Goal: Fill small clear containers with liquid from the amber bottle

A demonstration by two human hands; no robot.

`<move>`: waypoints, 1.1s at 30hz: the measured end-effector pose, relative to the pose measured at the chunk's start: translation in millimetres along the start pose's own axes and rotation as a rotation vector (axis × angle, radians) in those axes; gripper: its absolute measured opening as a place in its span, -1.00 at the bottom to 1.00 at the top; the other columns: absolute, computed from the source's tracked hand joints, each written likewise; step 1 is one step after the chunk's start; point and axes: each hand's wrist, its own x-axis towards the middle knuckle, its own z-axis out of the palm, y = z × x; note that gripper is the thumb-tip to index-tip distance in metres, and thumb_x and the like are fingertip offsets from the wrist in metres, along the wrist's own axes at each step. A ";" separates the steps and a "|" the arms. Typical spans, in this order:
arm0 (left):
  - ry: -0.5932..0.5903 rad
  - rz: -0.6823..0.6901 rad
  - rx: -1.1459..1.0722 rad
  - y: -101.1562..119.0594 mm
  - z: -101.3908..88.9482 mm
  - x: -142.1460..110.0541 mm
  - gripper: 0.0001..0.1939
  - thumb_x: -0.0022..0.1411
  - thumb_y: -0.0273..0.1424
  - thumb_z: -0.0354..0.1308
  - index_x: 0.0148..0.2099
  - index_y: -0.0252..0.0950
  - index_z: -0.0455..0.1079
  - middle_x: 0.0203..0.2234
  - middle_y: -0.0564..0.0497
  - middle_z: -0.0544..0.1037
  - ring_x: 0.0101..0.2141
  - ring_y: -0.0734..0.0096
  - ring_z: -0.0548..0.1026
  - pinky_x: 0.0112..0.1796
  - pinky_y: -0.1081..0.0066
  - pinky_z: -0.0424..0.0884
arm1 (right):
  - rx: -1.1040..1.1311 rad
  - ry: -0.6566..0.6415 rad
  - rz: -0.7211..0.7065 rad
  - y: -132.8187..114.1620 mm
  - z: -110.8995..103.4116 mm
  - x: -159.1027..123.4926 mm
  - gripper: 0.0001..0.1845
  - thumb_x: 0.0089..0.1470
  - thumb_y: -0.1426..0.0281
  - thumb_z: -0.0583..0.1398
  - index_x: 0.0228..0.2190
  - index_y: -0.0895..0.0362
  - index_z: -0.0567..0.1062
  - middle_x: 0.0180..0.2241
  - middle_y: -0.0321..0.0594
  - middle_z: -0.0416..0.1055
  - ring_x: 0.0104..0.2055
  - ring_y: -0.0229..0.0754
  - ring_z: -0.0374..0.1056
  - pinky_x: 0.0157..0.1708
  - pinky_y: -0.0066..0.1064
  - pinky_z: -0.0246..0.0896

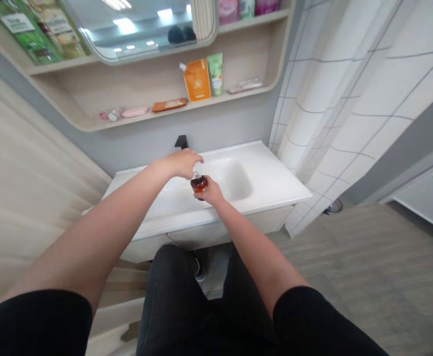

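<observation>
A small amber glass bottle (199,184) with a clear neck is held upright above a white washbasin (235,180). My right hand (211,192) is wrapped around the bottle's lower body. My left hand (181,163) sits over the top of the bottle, with its fingers curled around the cap, which they hide. A black faucet (181,142) stands behind the basin, just beyond my left hand and not touched by either hand.
A wooden shelf unit (146,106) above the basin holds an orange pouch (197,80), a green tube (215,74) and several small toiletries, below a mirror (138,24). A white grid-patterned curtain (335,123) hangs on the right, above a grey floor (365,267).
</observation>
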 end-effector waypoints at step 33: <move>0.036 0.031 -0.038 -6.5 6.7 5.8 -0.16 -0.04 -0.39 0.40 0.35 -0.12 0.53 0.10 -0.15 0.60 0.11 -0.06 0.53 0.11 0.19 0.48 | -0.014 0.004 0.008 -1.5 -0.6 -0.2 -0.07 -0.24 0.31 0.61 0.18 0.02 0.47 0.02 -0.18 0.67 0.05 0.11 0.61 0.14 -0.05 0.50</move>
